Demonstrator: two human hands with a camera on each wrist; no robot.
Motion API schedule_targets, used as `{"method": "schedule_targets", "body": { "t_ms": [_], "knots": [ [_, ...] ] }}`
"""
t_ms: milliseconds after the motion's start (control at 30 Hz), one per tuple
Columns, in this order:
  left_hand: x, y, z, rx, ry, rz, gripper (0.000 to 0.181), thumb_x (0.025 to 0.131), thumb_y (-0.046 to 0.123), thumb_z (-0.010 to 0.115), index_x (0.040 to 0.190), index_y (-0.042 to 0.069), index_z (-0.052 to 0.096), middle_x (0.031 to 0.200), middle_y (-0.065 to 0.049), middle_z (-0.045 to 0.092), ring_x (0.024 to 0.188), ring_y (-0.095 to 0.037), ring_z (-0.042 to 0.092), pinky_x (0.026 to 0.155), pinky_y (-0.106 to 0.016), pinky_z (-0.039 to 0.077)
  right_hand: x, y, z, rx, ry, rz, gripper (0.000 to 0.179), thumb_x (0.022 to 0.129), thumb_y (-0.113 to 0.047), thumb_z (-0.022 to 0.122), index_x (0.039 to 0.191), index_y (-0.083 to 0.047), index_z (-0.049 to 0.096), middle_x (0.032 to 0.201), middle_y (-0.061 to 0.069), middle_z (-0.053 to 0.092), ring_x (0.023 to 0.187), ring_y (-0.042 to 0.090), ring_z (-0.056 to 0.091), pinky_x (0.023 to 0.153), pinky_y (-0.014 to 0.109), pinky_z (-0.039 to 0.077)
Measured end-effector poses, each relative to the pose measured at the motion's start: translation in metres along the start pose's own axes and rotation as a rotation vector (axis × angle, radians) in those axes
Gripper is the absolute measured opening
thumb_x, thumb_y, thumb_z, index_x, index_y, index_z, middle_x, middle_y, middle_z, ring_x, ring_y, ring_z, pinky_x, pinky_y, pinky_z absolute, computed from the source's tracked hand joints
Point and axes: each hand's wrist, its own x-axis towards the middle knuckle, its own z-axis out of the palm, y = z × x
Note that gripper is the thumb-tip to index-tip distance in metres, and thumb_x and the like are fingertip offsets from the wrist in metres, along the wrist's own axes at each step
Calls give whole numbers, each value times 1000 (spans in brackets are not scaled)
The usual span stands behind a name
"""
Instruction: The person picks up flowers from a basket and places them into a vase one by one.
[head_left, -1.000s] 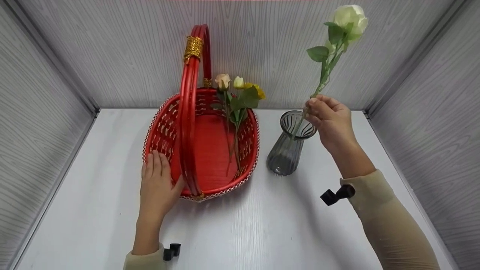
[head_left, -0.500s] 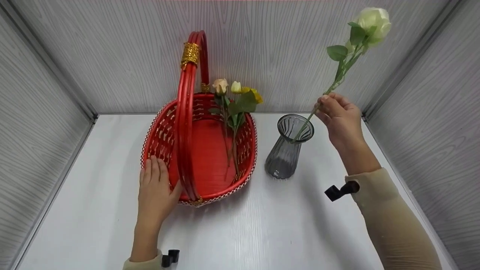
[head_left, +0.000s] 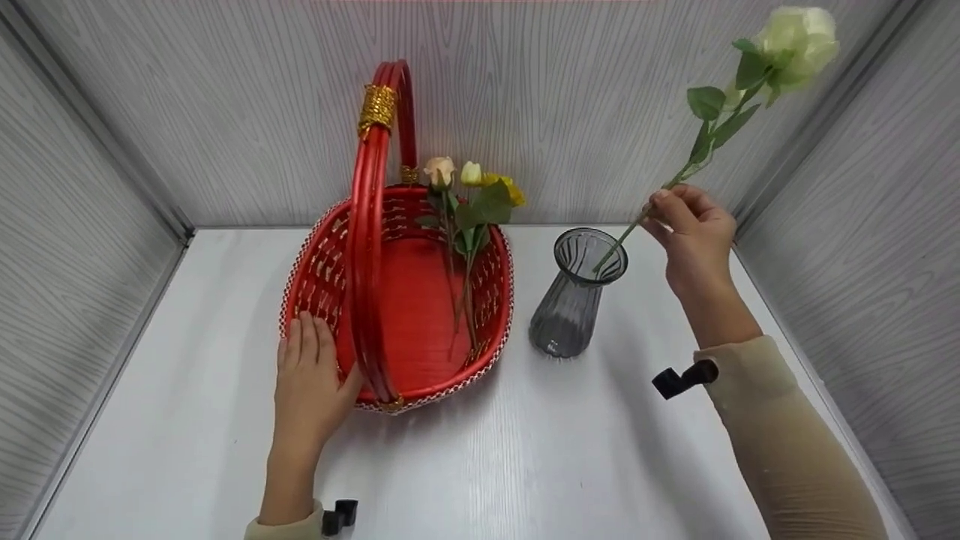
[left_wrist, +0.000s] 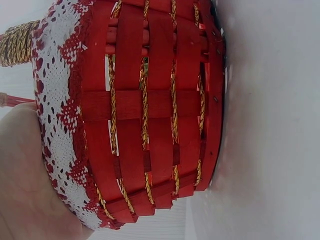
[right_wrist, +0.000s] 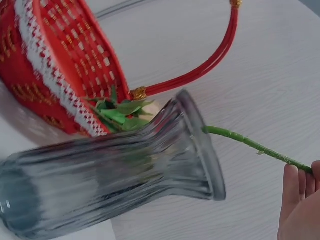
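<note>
In the head view, my right hand (head_left: 697, 240) pinches the green stem of a white artificial rose (head_left: 799, 49) between thumb and fingers. The stem slants down leftward, its lower end just inside the mouth of a grey ribbed glass vase (head_left: 566, 319). The right wrist view shows the stem (right_wrist: 255, 146) meeting the vase rim, the bloom out of frame. My left hand (head_left: 311, 390) rests on the near left rim of a red woven basket (head_left: 412, 315), fingers straight over the edge, thumb by the handle. Its palm lies against the white lace trim (left_wrist: 57, 85) in the left wrist view.
Inside the basket's right side lean a peach rose (head_left: 440, 171), a white bud (head_left: 472, 174) and a yellow flower (head_left: 504, 187). A tall red handle (head_left: 367, 247) with gold binding arches over the basket. Grey wood-grain panels (head_left: 570, 112) enclose the white table (head_left: 480, 472) at back and sides.
My right hand has moved to the right with the rose, which now tilts further right. The stem's lower end sits a little higher in the vase mouth. My left hand stays on the basket rim.
</note>
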Motion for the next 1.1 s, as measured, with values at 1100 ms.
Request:
{"method": "schedule_targets", "body": {
  "t_ms": [1100],
  "knots": [
    [-1, -1, 3, 8, 14, -4, 80, 94, 38, 54, 153, -9, 25, 161, -29, 19, 151, -45, 11, 123, -56, 7, -1, 26, 5, -159, -199, -102, 13, 90, -8, 73, 93, 2, 67, 87, 11, 65, 81, 20, 66, 77, 36, 61]
  ]
}}
